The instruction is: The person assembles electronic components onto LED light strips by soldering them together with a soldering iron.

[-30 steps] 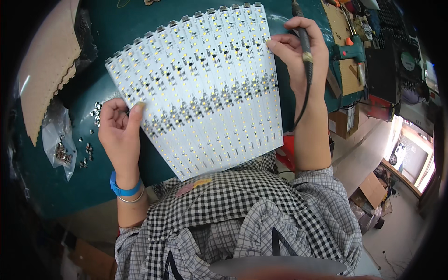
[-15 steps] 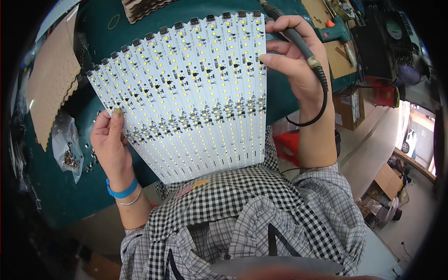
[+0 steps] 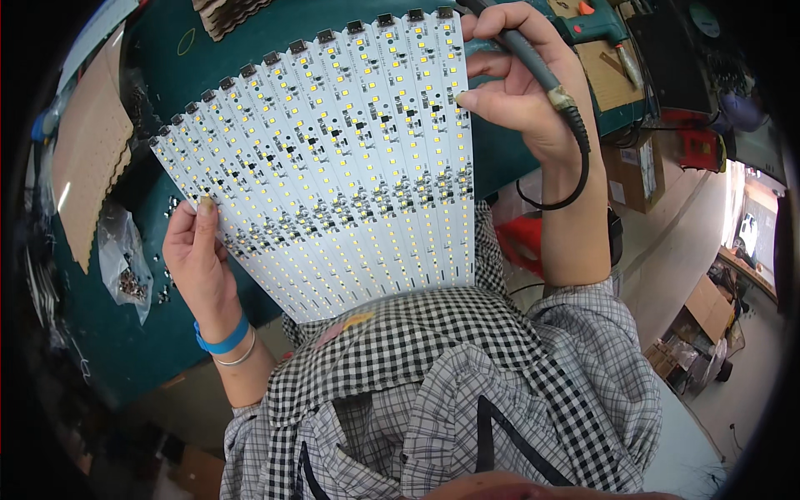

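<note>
A white LED circuit board panel (image 3: 333, 179), made of many narrow strips side by side, is held up tilted in front of me. Rows of small yellow LEDs and dark chips cover it, and black connectors line its far edge. My left hand (image 3: 200, 260) pinches its left edge between thumb and fingers. At the right edge, the thumb and fingertips of my right hand (image 3: 537, 104) grip the panel. That same hand also carries a soldering iron (image 3: 533, 65), its dark handle lying across the fingers and its cable looping past my wrist. The iron's tip is out of view.
Under the panel lies a green work mat (image 3: 125, 358). Brown scalloped boards (image 3: 93, 158) and a plastic bag of small metal parts (image 3: 125, 267) are at left. A green hot-glue gun (image 3: 593, 29) lies at far right, above a cardboard box (image 3: 632, 175).
The panel has shifted slightly left and toward the far side, with both hands still on it. The view has turned a little.
</note>
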The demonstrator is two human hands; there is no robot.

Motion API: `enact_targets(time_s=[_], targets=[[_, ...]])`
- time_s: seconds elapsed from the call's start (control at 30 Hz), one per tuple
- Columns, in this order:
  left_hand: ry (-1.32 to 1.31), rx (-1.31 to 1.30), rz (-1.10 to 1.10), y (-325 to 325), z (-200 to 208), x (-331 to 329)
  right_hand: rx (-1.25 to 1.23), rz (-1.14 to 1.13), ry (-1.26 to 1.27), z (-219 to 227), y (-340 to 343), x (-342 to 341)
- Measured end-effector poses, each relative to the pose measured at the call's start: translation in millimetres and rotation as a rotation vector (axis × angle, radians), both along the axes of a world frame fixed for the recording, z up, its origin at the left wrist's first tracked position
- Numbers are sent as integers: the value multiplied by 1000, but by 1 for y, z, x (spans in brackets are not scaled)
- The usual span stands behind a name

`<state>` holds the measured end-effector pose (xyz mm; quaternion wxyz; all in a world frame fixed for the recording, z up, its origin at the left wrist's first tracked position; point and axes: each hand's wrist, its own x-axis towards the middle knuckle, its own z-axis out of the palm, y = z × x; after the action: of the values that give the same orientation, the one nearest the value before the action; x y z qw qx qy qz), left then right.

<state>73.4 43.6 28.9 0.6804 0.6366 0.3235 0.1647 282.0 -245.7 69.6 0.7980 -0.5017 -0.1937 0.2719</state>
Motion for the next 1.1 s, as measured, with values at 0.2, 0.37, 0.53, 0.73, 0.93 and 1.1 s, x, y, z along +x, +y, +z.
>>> enact_targets(time_s=[0.2,0.37,0.53,0.73,0.93,1.1], targets=[[-3,-4,0,-2,3,-1,-27,18,-16,2,1,0],[-37,-55,-100,9,1,-9,-28,37,-30,5,1,1],[-14,-21,-32,1,1,-6,-74,55,-61,4,0,3],[7,20,17,-5,2,-5,-96,86,-92,5,0,3],[3,37,18,-5,1,-8,-91,74,-100,-3,3,3],[22,35,-30,-2,3,-13,38,72,-116,-2,3,-1]])
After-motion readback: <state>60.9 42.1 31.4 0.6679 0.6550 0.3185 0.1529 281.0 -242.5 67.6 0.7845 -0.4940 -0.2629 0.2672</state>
